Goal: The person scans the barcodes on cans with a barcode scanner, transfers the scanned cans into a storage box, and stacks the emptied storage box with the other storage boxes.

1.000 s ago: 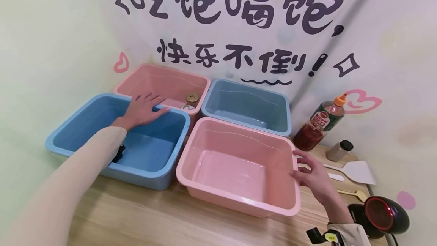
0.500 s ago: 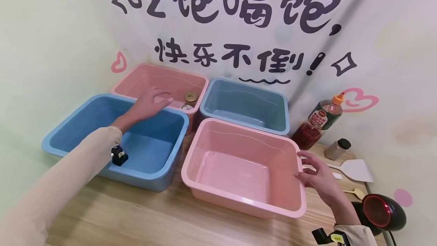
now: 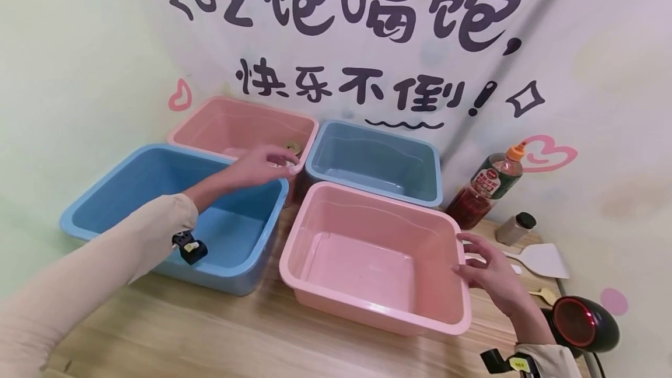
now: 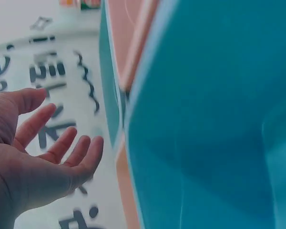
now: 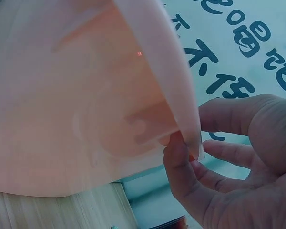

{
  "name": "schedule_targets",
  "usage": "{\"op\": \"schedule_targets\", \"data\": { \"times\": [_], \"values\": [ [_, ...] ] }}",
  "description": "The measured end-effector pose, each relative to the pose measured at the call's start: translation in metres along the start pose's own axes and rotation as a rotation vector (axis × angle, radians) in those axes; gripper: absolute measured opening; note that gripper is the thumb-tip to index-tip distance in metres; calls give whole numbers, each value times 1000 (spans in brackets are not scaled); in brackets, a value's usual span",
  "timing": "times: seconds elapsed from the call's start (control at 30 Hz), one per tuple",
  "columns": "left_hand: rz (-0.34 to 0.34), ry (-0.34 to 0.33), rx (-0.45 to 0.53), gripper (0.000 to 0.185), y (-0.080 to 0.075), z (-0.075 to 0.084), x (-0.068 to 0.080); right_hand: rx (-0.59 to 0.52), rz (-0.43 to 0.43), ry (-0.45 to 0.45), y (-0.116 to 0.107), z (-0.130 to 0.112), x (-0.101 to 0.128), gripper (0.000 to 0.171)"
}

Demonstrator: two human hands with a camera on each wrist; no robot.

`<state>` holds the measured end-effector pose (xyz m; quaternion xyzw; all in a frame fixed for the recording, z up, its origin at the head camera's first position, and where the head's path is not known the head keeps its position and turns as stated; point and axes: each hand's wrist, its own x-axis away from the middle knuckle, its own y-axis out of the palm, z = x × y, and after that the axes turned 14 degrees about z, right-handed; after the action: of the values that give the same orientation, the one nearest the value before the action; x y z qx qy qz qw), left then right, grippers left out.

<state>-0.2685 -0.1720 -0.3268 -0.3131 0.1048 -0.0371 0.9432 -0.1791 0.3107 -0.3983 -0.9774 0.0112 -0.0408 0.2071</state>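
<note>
My left hand (image 3: pixel 254 168) hovers over the back right corner of the front blue tub (image 3: pixel 231 232), fingers loosely spread and pointing right. Its fingers partly cover a gold-topped can (image 3: pixel 293 147) in the back pink tub (image 3: pixel 231 121). In the left wrist view, nothing lies between the parted fingers of the left hand (image 4: pixel 47 164). At the right side, my right hand (image 3: pixel 490 276) grips the rim of the front pink tub (image 3: pixel 362 267). The right wrist view has the right hand (image 5: pixel 271 162) pinching that rim between thumb and fingers.
A grey-blue tub (image 3: pixel 378 156) stands behind the front pink one. To the right are a red sauce bottle (image 3: pixel 488 182), a black-lidded jar (image 3: pixel 517 228), a white spatula (image 3: pixel 541 258), a small yellow utensil (image 3: pixel 546 294) and a black device (image 3: pixel 580 322) with a red ring.
My left hand has risen from the blue tub's back rim and moved right, towards the can. The front pink tub has shifted slightly right with my right hand on its rim.
</note>
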Motion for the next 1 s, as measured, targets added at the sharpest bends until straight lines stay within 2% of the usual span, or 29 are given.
{"op": "schedule_targets", "data": {
  "times": [0.1,0.27,0.47,0.73,0.83,1.0],
  "values": [
    [-38,-81,76,38,15,9,11,5,2,0,-1,1,0,69],
    [-25,-203,206,36,39,15,32,3,-1,2,-1,2,0,69],
    [-23,-289,192,38,51,20,45,-1,-4,11,-1,0,-1,70],
    [-68,-333,240,44,59,26,55,10,-5,-13,-2,0,0,70],
    [-65,-339,257,44,61,22,55,3,-3,-11,-2,1,0,69],
    [-57,-312,265,43,64,14,48,7,2,-5,-2,1,0,69]
  ]
}}
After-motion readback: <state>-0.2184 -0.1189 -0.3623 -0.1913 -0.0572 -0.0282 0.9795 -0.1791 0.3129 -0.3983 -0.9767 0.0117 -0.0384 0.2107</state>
